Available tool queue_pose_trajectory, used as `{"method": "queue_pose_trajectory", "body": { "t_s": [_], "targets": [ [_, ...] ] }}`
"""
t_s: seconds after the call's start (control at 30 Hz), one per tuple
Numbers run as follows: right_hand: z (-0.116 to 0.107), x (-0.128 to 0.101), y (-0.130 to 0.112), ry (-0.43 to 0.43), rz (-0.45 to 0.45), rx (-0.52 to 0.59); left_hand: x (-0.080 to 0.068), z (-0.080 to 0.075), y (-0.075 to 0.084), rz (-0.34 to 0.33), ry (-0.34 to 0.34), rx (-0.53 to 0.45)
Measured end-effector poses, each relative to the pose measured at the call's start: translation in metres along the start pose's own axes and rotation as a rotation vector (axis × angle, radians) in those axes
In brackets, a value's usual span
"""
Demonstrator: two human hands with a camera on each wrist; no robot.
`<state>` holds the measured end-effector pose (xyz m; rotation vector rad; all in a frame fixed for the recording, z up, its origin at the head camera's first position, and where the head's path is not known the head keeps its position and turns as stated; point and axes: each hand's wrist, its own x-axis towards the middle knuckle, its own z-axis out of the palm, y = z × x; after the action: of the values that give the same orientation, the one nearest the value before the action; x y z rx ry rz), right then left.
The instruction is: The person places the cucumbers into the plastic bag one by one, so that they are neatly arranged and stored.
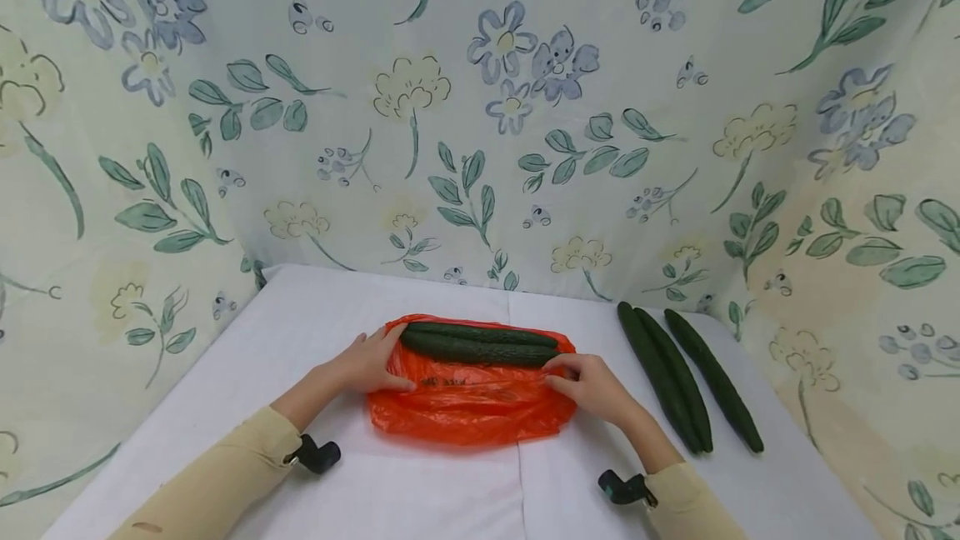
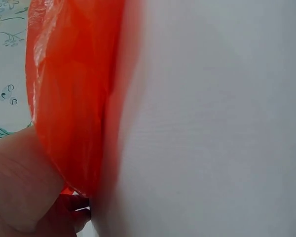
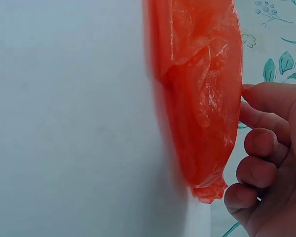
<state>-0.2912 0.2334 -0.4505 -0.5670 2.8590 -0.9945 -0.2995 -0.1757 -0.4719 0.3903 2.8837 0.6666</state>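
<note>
An orange plastic bag point(image 1: 465, 407) lies flat in the middle of the white table point(image 1: 420, 498). Two dark green cucumbers point(image 1: 480, 342) lie side by side across its far edge. My left hand point(image 1: 386, 361) holds the bag's left end, close to the cucumbers' tips. My right hand point(image 1: 566, 373) holds the right end with curled fingers. In the left wrist view the orange bag point(image 2: 74, 89) drapes over my left hand point(image 2: 19, 187). In the right wrist view the orange bag point(image 3: 197, 98) sits against the curled fingertips of my right hand point(image 3: 261, 148).
Three more long cucumbers point(image 1: 675, 382) lie on the table to the right of my right hand. A floral cloth point(image 1: 480, 107) hangs behind and at both sides. Bare white tabletop lies in front of the bag.
</note>
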Motion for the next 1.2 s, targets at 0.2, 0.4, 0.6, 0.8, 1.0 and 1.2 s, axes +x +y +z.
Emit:
{"method": "queue_pose_trajectory", "body": {
  "t_s": [0.2, 0.4, 0.6, 0.8, 1.0, 1.2],
  "targets": [
    [-0.001, -0.012, 0.011, 0.142, 0.041, 0.108, -0.005, 0.001, 0.001, -0.011, 0.005, 0.002],
    [-0.011, -0.025, 0.026, 0.252, 0.119, 0.145, -0.006, 0.002, 0.002, -0.030, 0.000, 0.011],
    [-0.023, -0.039, 0.041, 0.353, 0.231, 0.202, -0.007, 0.000, 0.004, -0.007, 0.010, 0.003],
    [-0.035, -0.046, 0.050, 0.405, 0.322, 0.199, -0.008, -0.001, 0.005, 0.002, 0.013, 0.001],
    [-0.047, -0.050, 0.055, 0.460, 0.376, 0.190, -0.008, -0.001, 0.004, 0.003, 0.010, 0.002],
    [-0.058, -0.054, 0.057, 0.527, 0.409, 0.181, -0.007, 0.000, 0.002, 0.004, 0.008, -0.001]
  ]
}}
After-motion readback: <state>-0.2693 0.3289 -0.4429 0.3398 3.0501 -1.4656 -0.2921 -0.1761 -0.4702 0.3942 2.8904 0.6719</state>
